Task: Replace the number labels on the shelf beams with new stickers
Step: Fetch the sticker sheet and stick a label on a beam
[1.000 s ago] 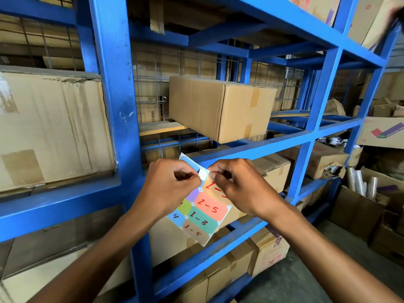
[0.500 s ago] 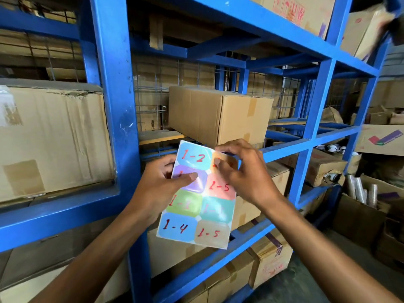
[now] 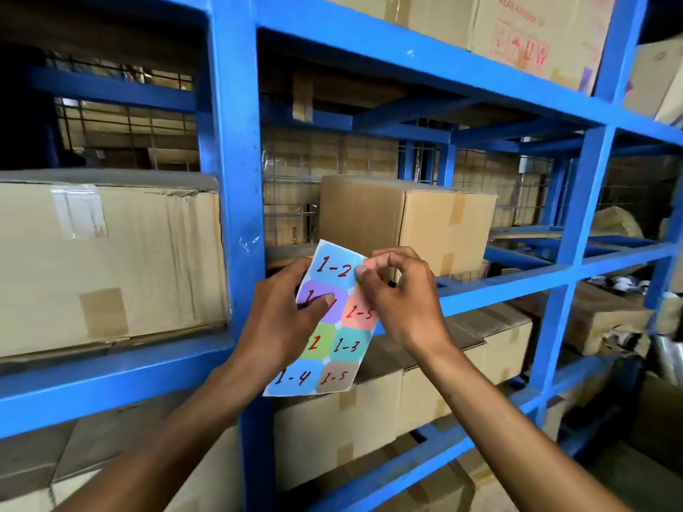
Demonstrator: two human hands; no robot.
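A sticker sheet point(image 3: 334, 349) of coloured labels with red handwritten numbers such as 1-2, 1-3 and 1-5 stands upright in front of the blue shelf beam point(image 3: 517, 286). My left hand point(image 3: 284, 323) grips its left edge, thumb pressed on the purple label. My right hand point(image 3: 403, 301) pinches the pale orange sticker point(image 3: 366, 266) at the sheet's top right corner, which is lifted a little off the sheet. No number label shows on the beams in view.
The blue upright post point(image 3: 236, 216) stands just left of my hands. Cardboard boxes fill the bays: a large one point(image 3: 111, 260) at left, one point(image 3: 406, 219) behind the sheet, more on the shelves below and above. Wire mesh backs the rack.
The sheet went from bent down to held flat and upright, and rose slightly. My right fingers moved to its top right corner and pinch that sticker. The view shifted upward.
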